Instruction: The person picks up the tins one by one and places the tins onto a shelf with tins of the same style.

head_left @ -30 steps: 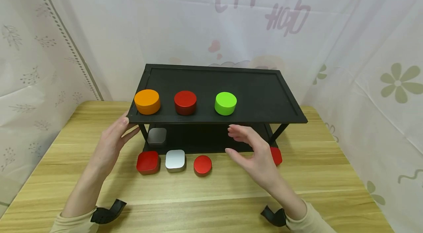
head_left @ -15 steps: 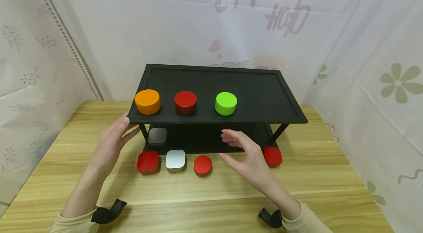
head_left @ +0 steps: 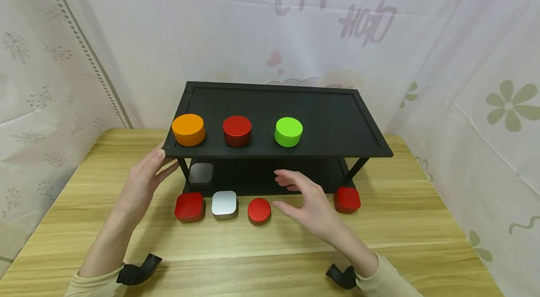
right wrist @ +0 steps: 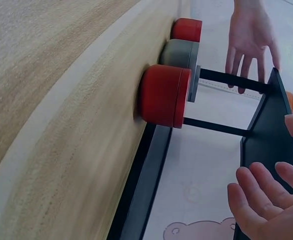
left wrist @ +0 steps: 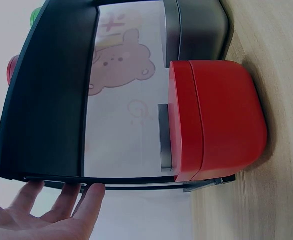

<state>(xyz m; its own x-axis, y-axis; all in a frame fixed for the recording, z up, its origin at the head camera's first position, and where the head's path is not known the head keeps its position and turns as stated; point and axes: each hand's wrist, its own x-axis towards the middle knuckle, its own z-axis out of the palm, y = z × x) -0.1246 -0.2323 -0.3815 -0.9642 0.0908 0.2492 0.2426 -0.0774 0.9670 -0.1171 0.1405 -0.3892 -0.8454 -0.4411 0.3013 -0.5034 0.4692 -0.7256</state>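
At the left front corner of a black two-tier shelf (head_left: 333, 121), my left hand (head_left: 141, 182) touches the upper board's edge, its fingers nearly straight along the side in the left wrist view. My right hand (head_left: 311, 204) hovers before the lower tier, holding nothing, with the thumb apart from the loosely bent fingers. Just left of its thumb lies a round red tin (head_left: 258, 210) on the table. Beside that stand a silver square tin (head_left: 224, 204) and a red square tin (head_left: 189, 207). A dark grey square tin (head_left: 200, 173) sits on the lower tier's left.
Atop the shelf, along its front, are an orange round tin (head_left: 188, 129), a dark red round tin (head_left: 237, 131) and a green round tin (head_left: 288, 132). Another red tin (head_left: 347, 200) stands right of my right hand. A patterned white cloth (head_left: 236, 30) hangs behind the wooden table (head_left: 236, 269).
My right hand has moved left and slightly down, nearer the round red tin, uncovering the red tin on the right. My left hand stays at the shelf corner.
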